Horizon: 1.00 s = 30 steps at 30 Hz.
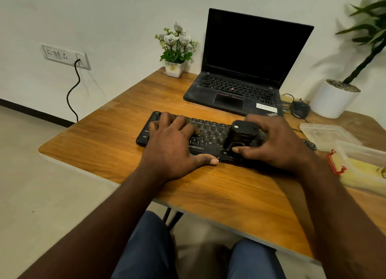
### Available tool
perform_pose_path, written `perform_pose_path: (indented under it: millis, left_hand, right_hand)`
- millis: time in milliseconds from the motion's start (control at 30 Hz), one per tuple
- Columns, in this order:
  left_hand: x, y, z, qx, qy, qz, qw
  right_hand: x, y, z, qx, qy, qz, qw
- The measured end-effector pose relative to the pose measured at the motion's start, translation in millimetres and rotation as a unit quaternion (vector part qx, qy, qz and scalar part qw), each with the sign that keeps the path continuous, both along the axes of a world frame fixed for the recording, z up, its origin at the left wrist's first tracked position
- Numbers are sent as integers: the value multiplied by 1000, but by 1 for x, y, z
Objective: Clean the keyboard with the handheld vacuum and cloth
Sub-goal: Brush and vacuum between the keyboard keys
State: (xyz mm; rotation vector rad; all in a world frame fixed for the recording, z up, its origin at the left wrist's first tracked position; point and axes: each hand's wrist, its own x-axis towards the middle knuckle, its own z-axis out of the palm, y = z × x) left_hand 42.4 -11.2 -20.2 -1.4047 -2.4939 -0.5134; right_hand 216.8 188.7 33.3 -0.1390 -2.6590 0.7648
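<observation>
A black keyboard (208,135) lies across the middle of the wooden table (104,145). My left hand (173,147) rests flat on the keyboard's left half, fingers spread over the keys and thumb along its front edge. My right hand (277,141) grips a small black handheld vacuum (242,135), which stands on the keyboard's right half. Fingers and thumb curl round the vacuum's body. No cloth is clearly in view.
An open black laptop (246,70) stands behind the keyboard. A small flower pot (175,68) sits at the back left, a black mouse (300,108) and a large white planter (334,99) at the right. Clear plastic containers (355,153) lie at the right edge.
</observation>
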Motion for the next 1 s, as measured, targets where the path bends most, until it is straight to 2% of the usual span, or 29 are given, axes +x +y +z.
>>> perform_pose_path:
  millis: [200, 433, 567, 667, 800, 867, 1000]
  left_hand:
    - [1, 0, 2, 1, -1, -3, 1000]
    - [0, 0, 2, 22, 2, -5, 1000]
    - [-1, -2, 1, 21, -7, -3, 1000]
    - [0, -2, 2, 19, -11, -3, 1000]
    - [0, -2, 4, 11, -20, -1, 1000]
    - [1, -2, 4, 11, -25, -2, 1000]
    - [2, -2, 5, 10, -13, 2, 1000]
  right_hand:
    - [25, 1, -11, 18, 56, -71, 996]
    - [-36, -52, -21, 78, 108, -24, 991]
    - [-31, -50, -19, 76, 86, -31, 993]
    - [4, -25, -16, 56, 53, -84, 993]
    - [39, -8, -17, 22, 53, -133, 989]
    - [36, -13, -20, 11, 66, -144, 987]
    - [-2, -32, -22, 62, 89, -105, 989]
